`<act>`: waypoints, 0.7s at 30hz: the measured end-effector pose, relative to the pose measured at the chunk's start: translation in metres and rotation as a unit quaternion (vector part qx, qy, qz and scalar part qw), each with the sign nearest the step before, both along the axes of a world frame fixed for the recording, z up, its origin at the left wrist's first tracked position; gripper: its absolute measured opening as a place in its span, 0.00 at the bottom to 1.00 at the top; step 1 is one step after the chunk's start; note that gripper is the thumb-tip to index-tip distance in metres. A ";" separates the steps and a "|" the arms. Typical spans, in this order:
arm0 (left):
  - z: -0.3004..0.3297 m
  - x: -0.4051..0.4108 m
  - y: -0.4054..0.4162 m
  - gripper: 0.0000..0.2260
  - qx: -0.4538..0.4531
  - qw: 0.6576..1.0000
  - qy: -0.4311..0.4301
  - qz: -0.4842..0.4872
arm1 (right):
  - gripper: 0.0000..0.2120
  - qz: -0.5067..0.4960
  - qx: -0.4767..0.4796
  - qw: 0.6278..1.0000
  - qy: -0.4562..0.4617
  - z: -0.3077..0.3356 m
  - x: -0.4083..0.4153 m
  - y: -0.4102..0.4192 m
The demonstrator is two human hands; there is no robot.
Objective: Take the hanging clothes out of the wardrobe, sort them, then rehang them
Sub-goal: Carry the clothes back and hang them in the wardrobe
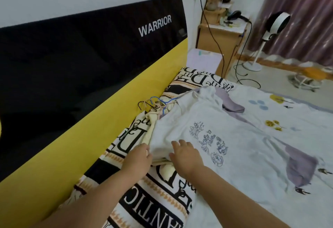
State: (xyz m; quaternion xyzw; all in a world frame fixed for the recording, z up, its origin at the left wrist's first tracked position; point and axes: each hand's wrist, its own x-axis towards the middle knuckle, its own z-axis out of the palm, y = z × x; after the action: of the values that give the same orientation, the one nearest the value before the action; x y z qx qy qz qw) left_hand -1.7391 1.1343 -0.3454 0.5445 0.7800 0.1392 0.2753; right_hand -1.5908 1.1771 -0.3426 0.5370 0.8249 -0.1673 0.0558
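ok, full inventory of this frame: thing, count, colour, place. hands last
white T-shirt: 1, white with blue cartoon print, spread on top of the clothes pile on the bed
cream garment: 1, pale yellow, under the T-shirt's left edge
hangers: several, blue and dark wire, hooks poking out at the pile's top by the headboard
patterned blanket: 1, black, cream and orange lettering, along the headboard
bedsheet: 1, white with lilac shapes, right half of bed
headboard: 1, black over yellow, left
nightstand: 1, light wood, back corner
hair dryer: 1, black, on nightstand
fan: 1, white, on floor by curtain
curtain: 1, mauve, top right
left hand: touches the pile's left edge
right hand: flat on the T-shirt's hem
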 end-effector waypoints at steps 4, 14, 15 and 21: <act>-0.043 -0.012 0.039 0.18 0.005 0.999 0.045 0.015 | 0.23 -0.028 -0.015 0.999 0.014 -0.051 -0.019 0.036; -0.114 -0.016 0.114 0.22 0.037 0.991 -0.004 0.128 | 0.25 -0.047 -0.018 0.998 0.033 -0.131 -0.038 0.061; -0.117 -0.016 0.120 0.22 0.045 0.989 -0.043 0.135 | 0.24 -0.047 -0.014 0.998 0.039 -0.132 -0.036 0.060; -0.116 -0.008 0.150 0.26 0.002 0.970 -0.182 0.162 | 0.24 -0.055 -0.007 0.993 0.103 -0.131 -0.025 0.059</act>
State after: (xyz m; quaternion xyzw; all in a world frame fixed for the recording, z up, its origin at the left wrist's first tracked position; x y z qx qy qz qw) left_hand -1.7474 1.2840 -0.4613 0.3767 0.7942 0.2806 0.3855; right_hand -1.6154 1.2360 -0.4738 0.5608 0.7944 -0.2306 -0.0352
